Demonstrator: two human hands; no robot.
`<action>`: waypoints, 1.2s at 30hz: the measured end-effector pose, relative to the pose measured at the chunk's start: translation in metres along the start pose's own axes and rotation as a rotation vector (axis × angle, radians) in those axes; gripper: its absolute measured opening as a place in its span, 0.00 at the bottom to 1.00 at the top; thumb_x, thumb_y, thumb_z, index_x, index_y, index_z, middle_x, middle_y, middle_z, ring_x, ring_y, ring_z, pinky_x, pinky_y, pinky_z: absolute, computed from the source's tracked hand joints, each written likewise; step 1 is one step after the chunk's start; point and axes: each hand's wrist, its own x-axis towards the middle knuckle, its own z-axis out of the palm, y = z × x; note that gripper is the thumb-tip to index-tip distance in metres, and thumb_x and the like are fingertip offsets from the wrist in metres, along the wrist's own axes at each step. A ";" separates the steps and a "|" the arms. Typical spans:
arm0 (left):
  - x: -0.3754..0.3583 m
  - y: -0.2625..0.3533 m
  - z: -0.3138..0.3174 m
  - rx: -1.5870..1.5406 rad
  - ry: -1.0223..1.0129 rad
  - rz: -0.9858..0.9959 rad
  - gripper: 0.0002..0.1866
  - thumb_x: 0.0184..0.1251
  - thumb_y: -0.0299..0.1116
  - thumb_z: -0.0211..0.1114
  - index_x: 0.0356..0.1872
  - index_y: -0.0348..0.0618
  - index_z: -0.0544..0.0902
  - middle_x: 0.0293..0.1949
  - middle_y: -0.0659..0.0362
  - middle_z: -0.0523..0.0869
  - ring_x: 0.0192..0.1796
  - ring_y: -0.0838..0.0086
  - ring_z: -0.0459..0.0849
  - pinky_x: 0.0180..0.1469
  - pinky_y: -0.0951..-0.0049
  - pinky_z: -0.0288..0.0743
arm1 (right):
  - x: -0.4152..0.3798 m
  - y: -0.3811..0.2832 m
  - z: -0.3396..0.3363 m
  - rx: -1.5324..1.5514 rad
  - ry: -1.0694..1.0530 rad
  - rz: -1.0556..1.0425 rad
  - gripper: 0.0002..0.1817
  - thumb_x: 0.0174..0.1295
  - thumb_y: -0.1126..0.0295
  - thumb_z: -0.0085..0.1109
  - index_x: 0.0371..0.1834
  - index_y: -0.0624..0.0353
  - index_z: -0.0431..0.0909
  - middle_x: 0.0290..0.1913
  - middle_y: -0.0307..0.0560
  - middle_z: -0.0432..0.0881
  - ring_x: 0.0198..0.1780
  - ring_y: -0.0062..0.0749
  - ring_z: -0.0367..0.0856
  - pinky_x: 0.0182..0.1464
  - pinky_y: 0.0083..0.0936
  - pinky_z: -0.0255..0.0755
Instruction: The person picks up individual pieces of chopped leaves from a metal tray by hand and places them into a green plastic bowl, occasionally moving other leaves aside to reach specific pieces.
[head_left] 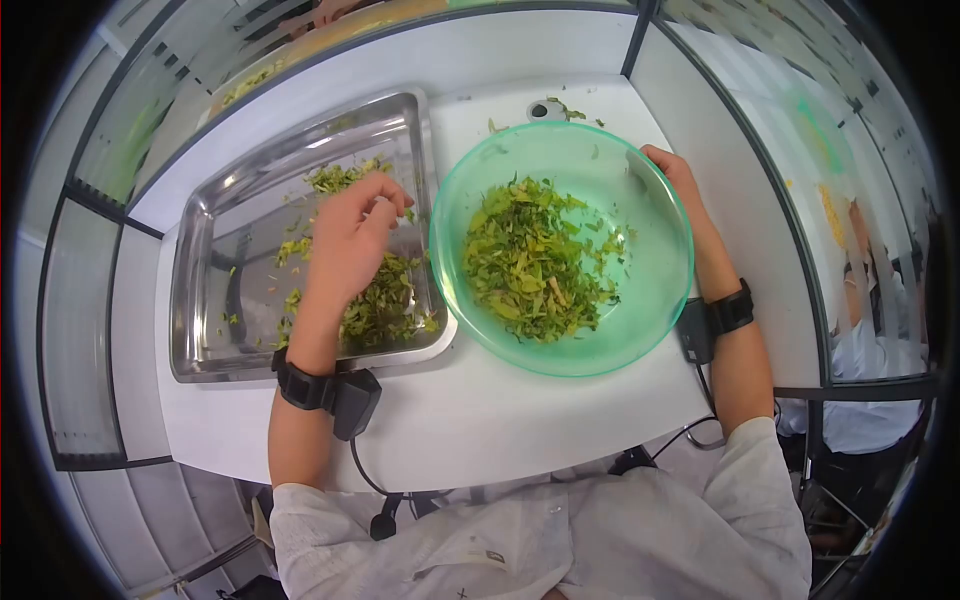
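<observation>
White counter (480, 420) — left hand (345, 245) pinches leaves (385, 305) over tray (200, 330); right hand (672, 172) grips bowl (660, 300).

Food-prep workstation: partitioned white booth (480, 420), steel tray (200, 330), chopped greens (535, 265).

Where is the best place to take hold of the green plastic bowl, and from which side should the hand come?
Probably the thin rim of the green bowl, gripped from outside on the right, where the right hand already rests. Chopped leaves fill the middle, and the steel tray crowds the left side.
</observation>
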 end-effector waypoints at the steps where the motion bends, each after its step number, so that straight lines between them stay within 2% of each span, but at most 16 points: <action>1: 0.000 0.001 -0.001 0.001 0.003 0.005 0.08 0.58 0.28 0.52 0.28 0.37 0.78 0.27 0.60 0.84 0.28 0.78 0.78 0.34 0.75 0.72 | 0.001 0.000 0.000 -0.001 0.001 -0.006 0.08 0.61 0.69 0.60 0.29 0.62 0.75 0.24 0.30 0.74 0.29 0.11 0.66 0.31 0.16 0.64; 4: 0.000 -0.001 -0.001 0.112 -0.040 0.005 0.11 0.60 0.31 0.50 0.25 0.37 0.79 0.21 0.59 0.80 0.25 0.75 0.76 0.31 0.74 0.69 | 0.000 0.000 0.001 -0.011 0.011 0.018 0.09 0.62 0.69 0.60 0.29 0.62 0.76 0.24 0.30 0.74 0.29 0.11 0.66 0.30 0.16 0.64; 8: -0.001 -0.003 -0.001 0.168 -0.058 -0.009 0.11 0.60 0.31 0.51 0.27 0.38 0.81 0.21 0.59 0.81 0.24 0.76 0.75 0.31 0.74 0.69 | 0.000 -0.001 0.000 -0.014 0.000 -0.007 0.08 0.62 0.69 0.60 0.29 0.62 0.76 0.24 0.31 0.74 0.29 0.12 0.66 0.31 0.16 0.64; 15: -0.001 0.003 0.000 0.007 0.054 -0.010 0.06 0.56 0.26 0.56 0.28 0.41 0.81 0.22 0.62 0.82 0.23 0.79 0.75 0.28 0.77 0.67 | 0.002 0.003 -0.001 -0.031 -0.009 -0.024 0.08 0.61 0.69 0.60 0.29 0.62 0.76 0.24 0.31 0.74 0.29 0.12 0.67 0.30 0.15 0.64; 17: -0.002 0.011 0.001 0.304 0.070 -0.144 0.05 0.56 0.29 0.61 0.34 0.43 0.82 0.34 0.60 0.87 0.32 0.74 0.81 0.34 0.73 0.73 | 0.001 0.002 0.001 -0.012 0.009 0.018 0.09 0.62 0.69 0.60 0.29 0.62 0.76 0.24 0.30 0.74 0.28 0.11 0.67 0.30 0.15 0.64; 18: -0.003 0.007 0.000 0.304 0.070 -0.144 0.05 0.56 0.29 0.61 0.34 0.43 0.82 0.34 0.60 0.87 0.32 0.74 0.81 0.34 0.73 0.73 | 0.001 0.002 0.001 -0.012 0.009 0.018 0.09 0.62 0.69 0.60 0.29 0.62 0.76 0.24 0.30 0.74 0.28 0.11 0.67 0.30 0.15 0.64; 20: -0.008 -0.007 -0.003 0.962 -0.004 0.273 0.16 0.57 0.34 0.65 0.48 0.45 0.80 0.50 0.57 0.84 0.49 0.65 0.82 0.50 0.63 0.75 | 0.000 0.000 0.000 0.001 0.001 0.003 0.09 0.62 0.68 0.60 0.29 0.62 0.76 0.24 0.30 0.73 0.28 0.11 0.66 0.30 0.16 0.64; 21: -0.011 -0.013 -0.003 0.962 -0.005 0.273 0.16 0.57 0.34 0.65 0.48 0.45 0.80 0.50 0.57 0.84 0.49 0.65 0.82 0.50 0.63 0.75 | 0.001 0.000 0.000 0.001 0.001 0.004 0.09 0.62 0.68 0.60 0.29 0.62 0.76 0.24 0.30 0.73 0.28 0.11 0.66 0.30 0.16 0.64; 23: -0.016 -0.019 -0.002 1.103 -0.090 0.196 0.29 0.58 0.39 0.67 0.61 0.44 0.73 0.61 0.55 0.77 0.62 0.59 0.74 0.63 0.54 0.67 | 0.001 0.001 0.000 0.008 -0.005 -0.016 0.09 0.61 0.69 0.61 0.29 0.62 0.76 0.24 0.30 0.73 0.28 0.11 0.67 0.30 0.15 0.64; 24: -0.016 -0.019 -0.004 1.102 -0.207 0.108 0.34 0.59 0.40 0.66 0.66 0.43 0.68 0.60 0.54 0.77 0.63 0.59 0.74 0.64 0.54 0.64 | 0.000 0.003 0.000 0.023 -0.011 -0.041 0.08 0.61 0.69 0.61 0.29 0.62 0.76 0.24 0.30 0.73 0.28 0.11 0.66 0.30 0.15 0.64; 27: -0.013 -0.007 -0.002 1.005 -0.215 0.006 0.33 0.59 0.38 0.67 0.66 0.44 0.68 0.57 0.53 0.79 0.61 0.55 0.76 0.62 0.53 0.68 | 0.001 0.002 -0.001 0.000 -0.012 -0.021 0.09 0.61 0.69 0.61 0.29 0.62 0.75 0.24 0.30 0.73 0.28 0.11 0.66 0.30 0.16 0.64; 28: -0.011 -0.008 -0.002 0.940 -0.145 0.059 0.31 0.57 0.34 0.69 0.63 0.44 0.70 0.52 0.53 0.82 0.55 0.56 0.80 0.56 0.57 0.73 | 0.001 0.002 0.000 -0.007 0.005 0.001 0.09 0.61 0.68 0.61 0.29 0.63 0.75 0.24 0.30 0.73 0.29 0.11 0.66 0.30 0.16 0.64; 29: -0.010 -0.006 -0.003 0.941 -0.145 0.061 0.31 0.57 0.34 0.69 0.63 0.44 0.70 0.52 0.53 0.82 0.55 0.56 0.80 0.56 0.57 0.73 | 0.000 0.002 0.001 -0.007 0.007 0.000 0.09 0.61 0.68 0.61 0.29 0.63 0.75 0.24 0.30 0.73 0.29 0.11 0.66 0.30 0.16 0.64; 31: -0.006 0.003 -0.004 0.746 -0.260 -0.150 0.27 0.56 0.30 0.67 0.59 0.45 0.73 0.46 0.54 0.85 0.52 0.57 0.81 0.52 0.57 0.75 | 0.000 0.000 0.001 -0.007 0.009 -0.012 0.10 0.62 0.67 0.61 0.29 0.63 0.75 0.24 0.31 0.73 0.29 0.12 0.66 0.30 0.16 0.64; 32: -0.007 -0.008 -0.005 0.689 -0.242 -0.059 0.22 0.55 0.26 0.65 0.53 0.44 0.74 0.36 0.56 0.87 0.44 0.56 0.84 0.45 0.59 0.77 | 0.001 0.004 0.000 0.005 0.005 -0.003 0.10 0.62 0.67 0.60 0.29 0.63 0.75 0.24 0.31 0.73 0.29 0.12 0.66 0.31 0.16 0.64; 36: -0.006 -0.012 -0.003 0.688 -0.246 -0.090 0.19 0.54 0.26 0.65 0.48 0.45 0.75 0.31 0.58 0.86 0.35 0.59 0.85 0.39 0.59 0.78 | 0.000 0.004 0.000 0.010 0.011 0.013 0.10 0.62 0.67 0.60 0.29 0.62 0.75 0.24 0.31 0.73 0.29 0.12 0.66 0.31 0.16 0.64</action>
